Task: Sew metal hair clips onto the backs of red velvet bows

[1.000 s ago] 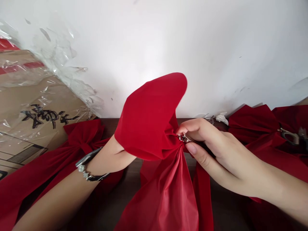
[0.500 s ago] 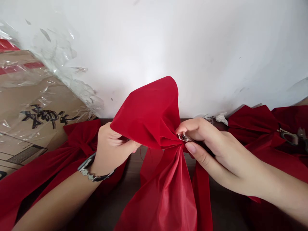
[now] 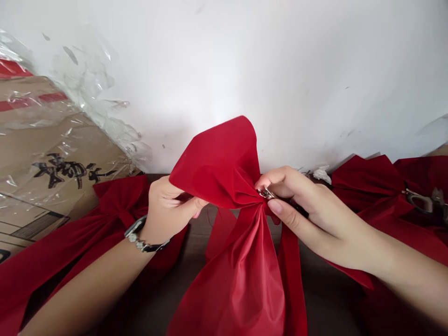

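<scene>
A large red fabric bow [image 3: 224, 172] is in front of me, its cloth pinched into tight pleats at the middle. My left hand [image 3: 171, 203] is closed on the left edge of its upper loop, partly behind the cloth. At the pleated middle, my right hand [image 3: 297, 205] pinches a small shiny metal clip [image 3: 265, 192] between thumb and forefinger. The clip touches the gathers; its exact shape is partly hidden by my fingers. Below the gathers, shinier red tails [image 3: 241, 275] hang down over the dark table.
Another red bow [image 3: 122, 205] lies at the left, by a cardboard box [image 3: 70, 130] in torn clear plastic. More red bows [image 3: 367, 177] lie at the right, with scissors [image 3: 420, 201] on them. A crumpled white scrap [image 3: 322, 174] sits by the white wall [image 3: 280, 84].
My left hand and the bow's upper loop have shifted slightly to the right. My right hand keeps its pinch on the metal clip, which is tilted a little differently.
</scene>
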The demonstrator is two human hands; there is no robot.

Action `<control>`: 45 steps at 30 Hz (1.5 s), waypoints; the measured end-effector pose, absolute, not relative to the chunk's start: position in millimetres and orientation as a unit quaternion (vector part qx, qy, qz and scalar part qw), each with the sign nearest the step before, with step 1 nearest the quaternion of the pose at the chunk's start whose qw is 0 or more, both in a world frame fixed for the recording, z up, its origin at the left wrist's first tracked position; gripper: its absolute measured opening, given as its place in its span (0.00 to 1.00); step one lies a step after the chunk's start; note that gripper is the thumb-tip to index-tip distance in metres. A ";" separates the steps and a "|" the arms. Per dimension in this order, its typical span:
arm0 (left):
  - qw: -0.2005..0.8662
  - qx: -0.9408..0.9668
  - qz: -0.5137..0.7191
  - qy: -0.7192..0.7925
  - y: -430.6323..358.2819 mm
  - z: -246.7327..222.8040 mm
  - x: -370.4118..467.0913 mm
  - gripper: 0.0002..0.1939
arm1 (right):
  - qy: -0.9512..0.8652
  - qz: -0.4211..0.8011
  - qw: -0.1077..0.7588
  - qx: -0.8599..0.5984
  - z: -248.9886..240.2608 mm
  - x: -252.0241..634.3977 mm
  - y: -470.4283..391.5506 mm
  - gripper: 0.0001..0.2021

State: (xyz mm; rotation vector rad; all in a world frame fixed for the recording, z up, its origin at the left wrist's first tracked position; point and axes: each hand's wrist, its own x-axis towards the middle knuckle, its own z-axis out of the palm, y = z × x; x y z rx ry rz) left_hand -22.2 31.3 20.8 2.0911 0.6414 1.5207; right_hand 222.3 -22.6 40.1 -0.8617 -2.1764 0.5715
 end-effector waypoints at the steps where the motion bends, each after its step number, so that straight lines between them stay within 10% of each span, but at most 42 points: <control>1: 0.244 0.763 0.553 0.230 31.6 20.5 -22.0 0.14 | -0.843 0.222 0.357 -0.335 39.8 222.4 -22.1 0.07; 45: 0.234 0.787 0.492 0.290 38.5 1.0 -1.8 0.19 | -0.855 0.239 0.315 -0.335 21.0 227.4 11.1 0.08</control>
